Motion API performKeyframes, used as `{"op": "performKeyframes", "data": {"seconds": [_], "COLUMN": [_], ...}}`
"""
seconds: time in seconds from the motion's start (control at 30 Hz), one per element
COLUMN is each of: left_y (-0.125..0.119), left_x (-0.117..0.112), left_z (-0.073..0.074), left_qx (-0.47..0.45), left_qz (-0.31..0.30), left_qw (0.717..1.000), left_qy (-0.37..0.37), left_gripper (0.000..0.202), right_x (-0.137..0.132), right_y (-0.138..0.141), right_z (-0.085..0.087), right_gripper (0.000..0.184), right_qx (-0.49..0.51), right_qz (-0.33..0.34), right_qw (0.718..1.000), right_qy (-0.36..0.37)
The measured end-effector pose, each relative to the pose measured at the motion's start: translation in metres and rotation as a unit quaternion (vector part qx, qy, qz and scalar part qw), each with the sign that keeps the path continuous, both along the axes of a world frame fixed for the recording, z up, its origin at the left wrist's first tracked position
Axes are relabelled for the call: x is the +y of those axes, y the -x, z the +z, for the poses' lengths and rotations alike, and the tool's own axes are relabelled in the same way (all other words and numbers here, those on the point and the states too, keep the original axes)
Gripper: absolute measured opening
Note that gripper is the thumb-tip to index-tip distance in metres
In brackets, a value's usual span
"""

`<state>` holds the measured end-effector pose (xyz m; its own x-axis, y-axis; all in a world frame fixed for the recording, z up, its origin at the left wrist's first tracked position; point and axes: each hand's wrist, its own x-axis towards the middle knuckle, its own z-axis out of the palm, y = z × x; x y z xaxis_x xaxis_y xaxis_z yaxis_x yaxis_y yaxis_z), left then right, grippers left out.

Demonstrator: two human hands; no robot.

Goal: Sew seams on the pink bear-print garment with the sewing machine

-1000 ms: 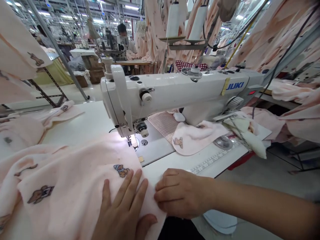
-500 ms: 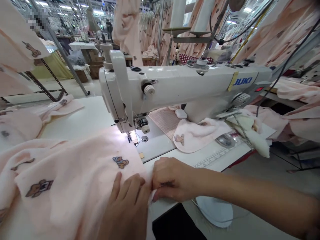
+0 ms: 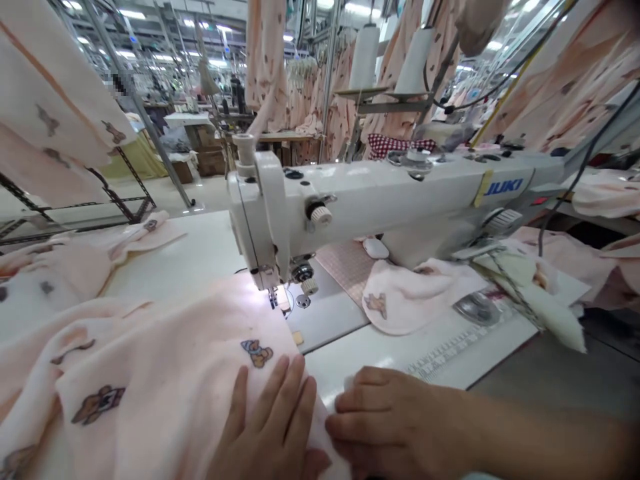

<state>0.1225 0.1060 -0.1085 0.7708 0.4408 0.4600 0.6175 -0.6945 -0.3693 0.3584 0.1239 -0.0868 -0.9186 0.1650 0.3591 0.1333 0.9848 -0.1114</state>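
Observation:
Pale pink fleece fabric (image 3: 185,373) printed with small bears covers the front left of the table. Its far corner lies beneath the presser foot (image 3: 273,297) of a lit sewing machine (image 3: 430,193). My left hand (image 3: 273,427) rests flat on the fabric, fingers stretched out and apart, near its right edge. Just to the right, my right hand (image 3: 385,423) is closed at that edge, with curled fingers on the cloth. Its thumb is hidden from view.
Right of the needle lies a rounded pink fleece piece (image 3: 405,300) with a bear print. A ruler strip (image 3: 445,353) runs along the table front. Thread cones (image 3: 363,57) stand behind the machine. More pink fabric (image 3: 55,100) hangs at left.
The head view has shifted, so the machine sits lower and farther right. My left fingers have straightened and spread. My right hand has come nearer along the fabric edge, its fingers still curled.

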Motion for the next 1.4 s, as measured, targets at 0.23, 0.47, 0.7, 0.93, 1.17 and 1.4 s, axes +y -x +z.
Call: {"op": "performKeyframes", "data": {"seconds": [0.23, 0.47, 0.7, 0.93, 1.17, 1.4], "left_y": [0.015, 0.033, 0.048, 0.054, 0.053, 0.075], "left_x": [0.021, 0.044, 0.093, 0.133, 0.143, 0.133], "left_z": [-0.001, 0.015, 0.020, 0.017, 0.024, 0.016], "left_qx": [0.022, 0.010, -0.066, -0.064, -0.072, -0.062], "left_qz": [-0.012, 0.028, 0.014, 0.053, 0.123, 0.354], "left_qw": [1.000, 0.991, 0.958, 0.966, 0.967, 0.897], "left_qy": [0.013, 0.128, 0.280, 0.244, 0.213, 0.256], "left_gripper": [0.045, 0.046, 0.028, 0.024, 0.026, 0.054], "right_x": [0.010, 0.038, 0.083, 0.099, 0.095, 0.063], "right_y": [0.008, 0.025, 0.045, 0.053, 0.055, 0.056], "right_z": [0.004, -0.002, -0.007, -0.010, -0.010, 0.016], "right_gripper": [0.017, 0.015, 0.013, 0.014, 0.017, 0.024], "right_qx": [-0.003, -0.003, 0.056, 0.014, 0.031, 0.090], "right_qz": [-0.031, -0.053, -0.128, -0.216, -0.237, -0.127], "right_qw": [1.000, 0.998, 0.990, 0.976, 0.970, 0.988], "right_qy": [-0.003, -0.045, -0.023, -0.038, -0.046, 0.005]}}
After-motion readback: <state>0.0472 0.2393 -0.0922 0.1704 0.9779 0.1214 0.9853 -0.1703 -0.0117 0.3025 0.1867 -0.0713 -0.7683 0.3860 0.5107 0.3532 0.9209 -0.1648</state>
